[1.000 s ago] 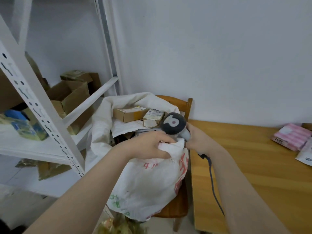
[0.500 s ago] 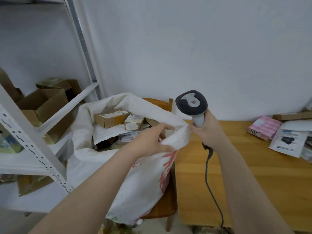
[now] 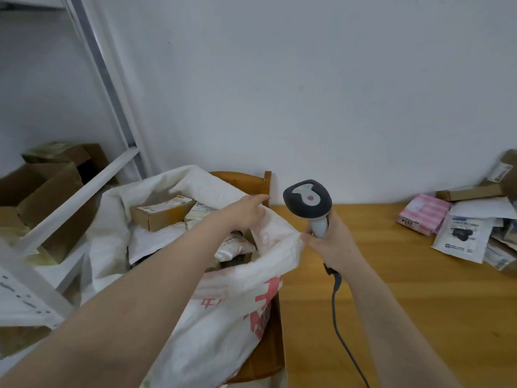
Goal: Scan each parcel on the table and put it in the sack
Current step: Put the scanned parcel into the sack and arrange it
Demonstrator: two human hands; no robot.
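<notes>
My left hand rests with straight fingers on the rim of the one sack, I think to keep its mouth wide. My right hand grips the one scanner upright, ready. Four parcels show inside; at least five more wait in a pile on the table.

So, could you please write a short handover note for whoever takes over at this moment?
Left hand: on the rim of the sack; grip unclear.
Right hand: grips the barcode scanner, also touching that rim.
The sack stands open on a wooden chair beside the table.
Done: several parcels inside, a cardboard box among them.
Left: the pile at the table's far right, with a pink striped parcel and a white mailer, to scan and bag.
</notes>
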